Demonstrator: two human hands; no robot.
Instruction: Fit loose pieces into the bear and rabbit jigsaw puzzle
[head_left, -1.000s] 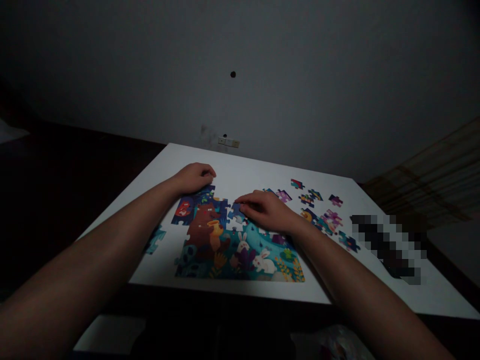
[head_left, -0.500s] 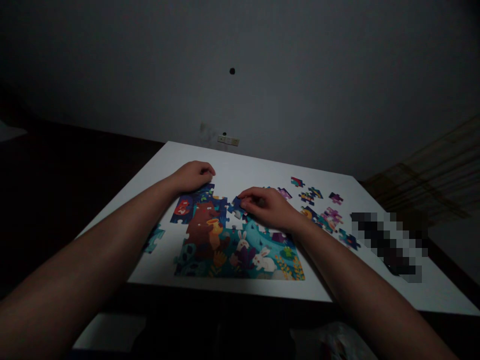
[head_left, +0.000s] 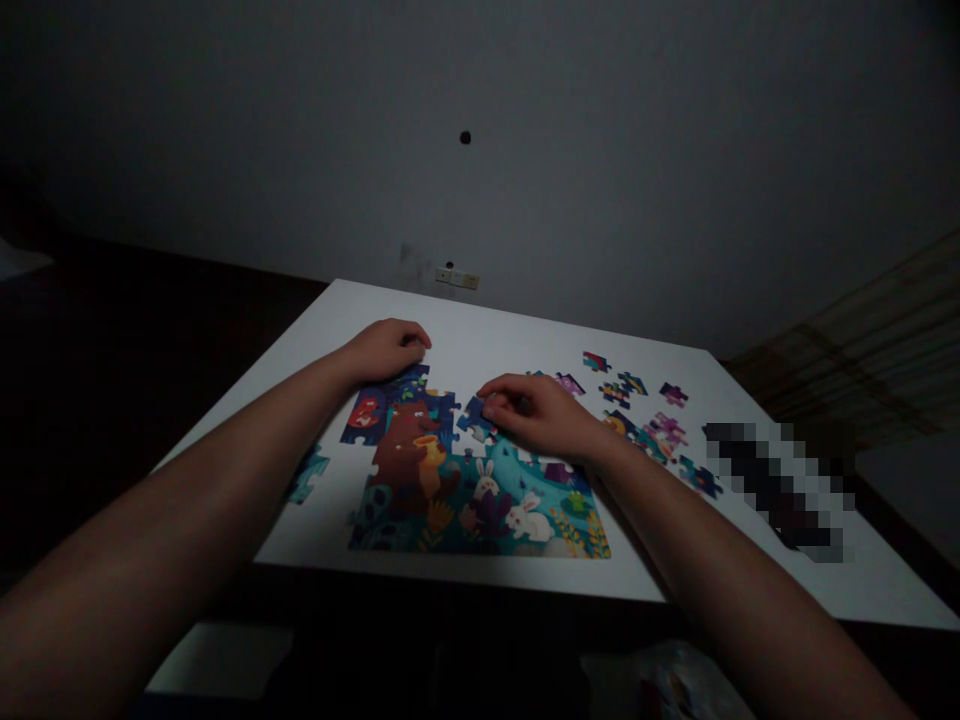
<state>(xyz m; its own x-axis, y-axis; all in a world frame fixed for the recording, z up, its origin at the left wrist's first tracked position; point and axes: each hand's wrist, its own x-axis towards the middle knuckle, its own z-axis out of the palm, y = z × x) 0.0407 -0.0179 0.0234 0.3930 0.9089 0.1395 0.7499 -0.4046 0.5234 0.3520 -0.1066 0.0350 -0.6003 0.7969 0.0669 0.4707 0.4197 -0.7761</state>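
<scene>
A partly assembled jigsaw puzzle (head_left: 487, 510) lies on the white table, showing a brown bear, white rabbits and a frog. My right hand (head_left: 536, 410) is closed, its thumb and fingertips on a dark blue puzzle piece (head_left: 474, 412) at a gap in the upper middle. Part of that piece is hidden by the fingers. My left hand (head_left: 386, 348) rests at the upper left corner of the puzzle, its fingers curled in with nothing visible in them. A teal puzzle piece (head_left: 309, 476) lies beside my left forearm, partly covered.
Several loose puzzle pieces (head_left: 664, 435) are scattered on the right side of the table (head_left: 495, 335). A dark, pixelated object (head_left: 780, 485) lies near the right edge. Behind the table stands a grey wall with a socket strip (head_left: 457, 279). A clear plastic bag (head_left: 686, 685) shows below the front edge.
Both hands stay almost where they were, the right one still on the blue piece. The view has shifted very slightly.
</scene>
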